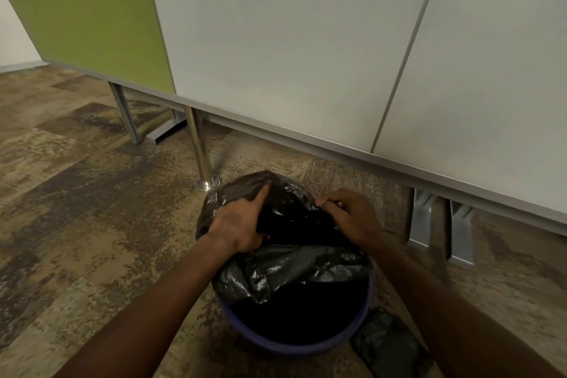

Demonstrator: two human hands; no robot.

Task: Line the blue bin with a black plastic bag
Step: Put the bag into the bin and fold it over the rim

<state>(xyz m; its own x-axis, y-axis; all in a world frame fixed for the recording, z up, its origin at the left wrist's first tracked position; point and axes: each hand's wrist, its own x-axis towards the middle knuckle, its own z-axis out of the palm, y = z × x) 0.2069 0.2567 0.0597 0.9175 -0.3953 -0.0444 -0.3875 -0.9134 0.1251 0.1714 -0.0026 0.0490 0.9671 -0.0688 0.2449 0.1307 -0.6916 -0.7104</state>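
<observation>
A round blue bin (294, 344) stands on the carpet below me, its near rim bare. A black plastic bag (288, 267) lies crumpled over the bin's far half and spills past the far rim. My left hand (242, 224) grips the bag's left edge, with the forefinger stretched out along the plastic. My right hand (352, 215) pinches the bag's edge at the far right of the rim. The bin's inside looks dark and I cannot tell how deep the bag reaches.
A second black plastic bag (389, 344) lies on the carpet to the right of the bin. Just behind the bin stand a chrome post (201, 150) and grey and green partition panels (306, 55) on metal feet (441, 224).
</observation>
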